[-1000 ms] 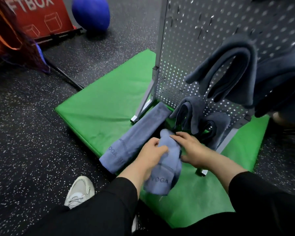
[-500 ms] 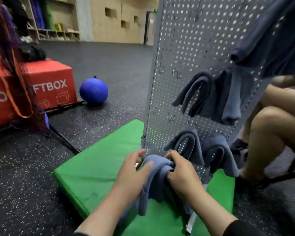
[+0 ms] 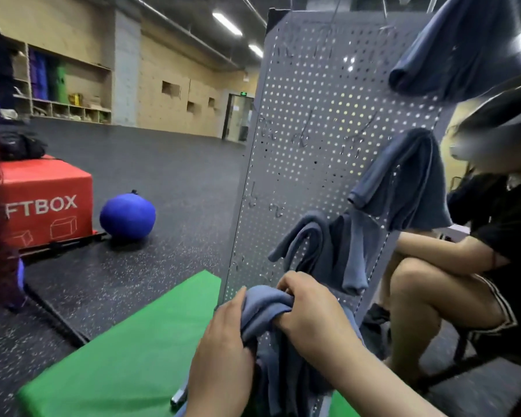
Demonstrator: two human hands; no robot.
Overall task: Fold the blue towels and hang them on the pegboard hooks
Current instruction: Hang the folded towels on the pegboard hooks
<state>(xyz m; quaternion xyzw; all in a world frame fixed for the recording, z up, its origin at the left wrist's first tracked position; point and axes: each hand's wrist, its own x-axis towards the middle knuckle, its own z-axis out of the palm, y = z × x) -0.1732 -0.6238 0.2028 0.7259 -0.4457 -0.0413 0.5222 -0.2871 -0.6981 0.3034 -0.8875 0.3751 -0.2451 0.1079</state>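
Right now both hands hold one folded blue towel against the lower part of the pegboard. Left hand presses its fingers on the towel's left side, grip looks loosely curled round the cloth. Right hand has fingers curled over the towel's top fold, grip holding it. Towel ends hang down between the forearms. Four other towels hang on the board: one just above the hands, one beside it, one higher, one at the top right. Green mat under the board. Blue ball and red box on the floor at left. A seated person behind the board at right.
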